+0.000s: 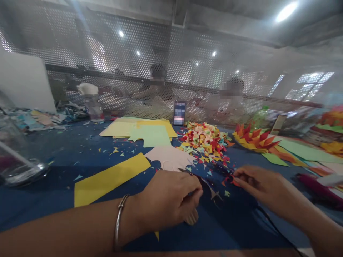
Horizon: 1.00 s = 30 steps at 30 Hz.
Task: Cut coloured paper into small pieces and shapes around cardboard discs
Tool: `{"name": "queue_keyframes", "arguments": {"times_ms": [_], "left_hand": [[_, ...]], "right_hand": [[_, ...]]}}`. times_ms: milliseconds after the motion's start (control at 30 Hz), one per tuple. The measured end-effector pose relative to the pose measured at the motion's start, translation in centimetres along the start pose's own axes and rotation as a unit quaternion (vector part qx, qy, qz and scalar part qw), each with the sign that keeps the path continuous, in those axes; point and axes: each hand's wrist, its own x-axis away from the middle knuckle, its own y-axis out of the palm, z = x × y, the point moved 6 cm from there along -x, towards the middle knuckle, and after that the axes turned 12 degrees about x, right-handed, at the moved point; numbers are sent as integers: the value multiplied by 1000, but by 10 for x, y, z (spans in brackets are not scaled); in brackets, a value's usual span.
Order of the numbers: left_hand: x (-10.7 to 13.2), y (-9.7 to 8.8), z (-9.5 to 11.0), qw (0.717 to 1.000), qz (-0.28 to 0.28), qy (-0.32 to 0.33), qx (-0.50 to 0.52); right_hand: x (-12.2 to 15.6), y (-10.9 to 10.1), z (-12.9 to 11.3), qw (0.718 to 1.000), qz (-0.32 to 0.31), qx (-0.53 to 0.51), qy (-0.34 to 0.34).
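Observation:
My left hand (171,194) is in the middle above the blue table, its fingers curled closed. Whatever may be inside them is hidden. A dark thin pointed piece (184,171) shows just beyond its knuckles, and a brown ribbed object (192,217) sticks out below its fingers. On the right, my right hand (257,182) pinches a small red paper piece (235,181) at its fingertips. A dark shiny item (221,169), blurred, lies just left of those fingertips. A pale pink paper sheet (171,157) with cut edges lies ahead of my left hand.
A yellow paper strip (112,178) lies at left, with stacked sheets (120,129) behind. Paper scraps are heaped (206,139) near a phone (179,112). A red-yellow paper flower (254,139), green bottle (261,116), purple tool (318,189) and dark cable (273,223) are right; a glass jar (18,157) is left.

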Motion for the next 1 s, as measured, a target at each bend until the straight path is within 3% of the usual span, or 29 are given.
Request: {"name": "queue_keyframes", "arguments": {"times_ms": [67,200,300,433,467,567,667,733,867,1000], "left_hand": [[0,1,1,1000,3,8,1],[1,8,1,1000,-23,9,-10],[1,20,11,993,-103,28,-48],[10,42,30,962,-237,74,-112],[13,47,32,959,-243,91,-112],[17,56,24,978,-167,100,-80],[24,75,16,969,-186,159,-34],[26,79,14,964,-196,179,-26],[20,58,25,972,-160,166,-43],[6,30,23,978,-156,100,-95]], "right_hand": [[15,4,19,998,25,25,50],[26,24,34,997,-22,-3,80],[17,28,36,994,-40,2,99],[1,24,48,990,-43,38,129],[-2,23,51,989,-43,46,134],[-4,18,53,986,-44,73,145],[-6,7,32,985,-29,104,138],[-11,6,2,991,-55,87,88],[-28,10,-57,992,-120,29,-29],[-44,20,-78,985,-146,26,-84]]}}
